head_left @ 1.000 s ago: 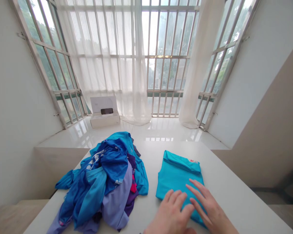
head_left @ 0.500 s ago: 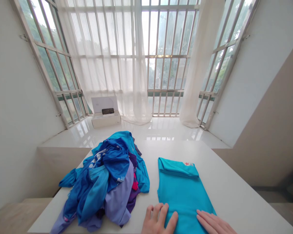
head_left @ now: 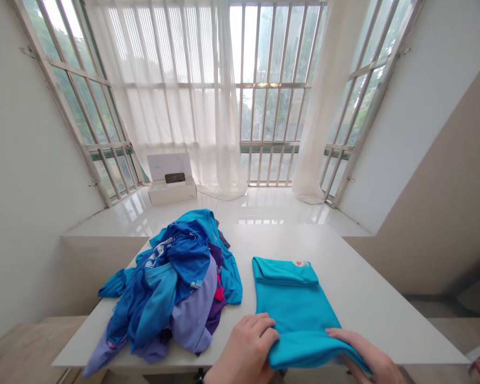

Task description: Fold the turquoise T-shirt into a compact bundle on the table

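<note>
A folded turquoise shirt (head_left: 292, 306) lies on the right half of the white table, its far end turned over in a flap with a small red-and-white print. The near end is raised and bent at the table's front edge. My left hand (head_left: 248, 344) is closed on the near left corner, fingers curled in. At the near right corner, my right hand (head_left: 366, 354) grips the cloth, with fingers above and below it. To the left is a loose heap of clothes (head_left: 176, 282) in blue, turquoise, lilac and purple, apart from both hands.
The white table (head_left: 368, 298) meets a glossy window ledge (head_left: 260, 205). On that ledge stands an open white box (head_left: 172, 191) with a dark phone-like device (head_left: 175, 177) in it. Sheer curtains (head_left: 220, 106) hang before barred windows. Something red and white shows at the far right edge.
Both hands went from lying on the shirt to gripping its near corners. The shirt's near end has been lifted and bent over. The view has tilted down slightly.
</note>
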`<move>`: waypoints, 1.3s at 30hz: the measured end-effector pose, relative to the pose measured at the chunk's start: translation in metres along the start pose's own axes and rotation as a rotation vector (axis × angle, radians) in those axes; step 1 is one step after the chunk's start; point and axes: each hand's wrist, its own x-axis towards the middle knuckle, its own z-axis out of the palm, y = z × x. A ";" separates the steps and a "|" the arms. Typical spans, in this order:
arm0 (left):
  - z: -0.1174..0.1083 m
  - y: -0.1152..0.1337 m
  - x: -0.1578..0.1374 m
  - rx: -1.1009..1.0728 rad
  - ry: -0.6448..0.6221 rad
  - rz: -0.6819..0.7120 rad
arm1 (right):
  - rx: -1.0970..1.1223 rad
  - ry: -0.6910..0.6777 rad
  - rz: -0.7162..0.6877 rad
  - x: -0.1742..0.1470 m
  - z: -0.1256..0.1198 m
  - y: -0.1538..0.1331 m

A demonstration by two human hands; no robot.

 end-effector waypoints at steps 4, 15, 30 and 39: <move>-0.023 0.012 -0.003 -0.120 0.037 -0.183 | 0.089 0.025 0.158 0.004 0.003 -0.006; -0.030 0.002 0.001 -0.053 0.010 -0.292 | 0.292 0.006 0.313 0.018 -0.003 -0.013; 0.018 0.015 0.005 0.171 0.045 0.022 | 0.363 0.021 0.334 0.025 -0.002 -0.010; 0.006 0.016 0.014 -0.115 0.120 -0.092 | 0.411 0.023 0.287 0.021 -0.005 -0.016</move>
